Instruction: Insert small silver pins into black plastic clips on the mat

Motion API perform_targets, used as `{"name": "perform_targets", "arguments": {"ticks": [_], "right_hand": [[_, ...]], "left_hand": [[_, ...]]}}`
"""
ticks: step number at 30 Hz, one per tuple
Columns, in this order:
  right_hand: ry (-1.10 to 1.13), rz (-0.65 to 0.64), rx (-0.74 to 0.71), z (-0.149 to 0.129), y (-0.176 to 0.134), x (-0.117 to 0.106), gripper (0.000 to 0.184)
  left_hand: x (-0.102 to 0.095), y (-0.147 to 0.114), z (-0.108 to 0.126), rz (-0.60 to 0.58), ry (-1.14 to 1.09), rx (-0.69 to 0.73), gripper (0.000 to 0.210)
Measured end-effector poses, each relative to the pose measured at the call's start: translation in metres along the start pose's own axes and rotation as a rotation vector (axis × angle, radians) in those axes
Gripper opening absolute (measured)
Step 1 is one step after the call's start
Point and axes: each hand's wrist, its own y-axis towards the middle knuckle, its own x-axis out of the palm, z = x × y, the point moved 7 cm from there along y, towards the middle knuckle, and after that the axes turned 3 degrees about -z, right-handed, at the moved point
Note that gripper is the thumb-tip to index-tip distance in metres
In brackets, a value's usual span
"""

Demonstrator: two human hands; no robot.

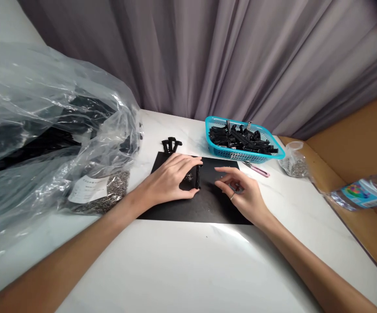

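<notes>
On a white table [175,261], over a dark mat [195,211], the left hand [170,177] pinches a black part [198,176] by its ends, apparently for steadiness, the right hand [244,191] hovering at three o'clock, fingers parted.

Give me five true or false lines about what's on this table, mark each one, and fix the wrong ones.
1. The left hand holds a black part. True.
2. The blue basket has black pieces in it. True.
3. The mat is white. False: it is black.
4. The pink tool lies inside the basket. False: it lies outside, in front of the basket.
5. The bag with a white label is left of the mat. True.
</notes>
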Motion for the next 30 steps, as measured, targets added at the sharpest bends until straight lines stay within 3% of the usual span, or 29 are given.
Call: {"name": "perform_targets", "arguments": {"ticks": [11, 18, 30], "right_hand": [[0.053, -0.142, 0.132, 0.011, -0.002, 0.004, 0.011], [0.113, -0.043, 0.007, -0.011, -0.002, -0.004, 0.007], [0.241, -0.119, 0.153, -0.004, -0.006, 0.01, 0.012]], "left_hand": [[0.001, 0.002, 0.009, 0.005, 0.045, 0.042, 0.057], [0.002, 0.002, 0.015, 0.019, 0.01, 0.076, 0.061], [0.001, 0.005, 0.014, 0.063, -0.039, 0.029, 0.063]]}}
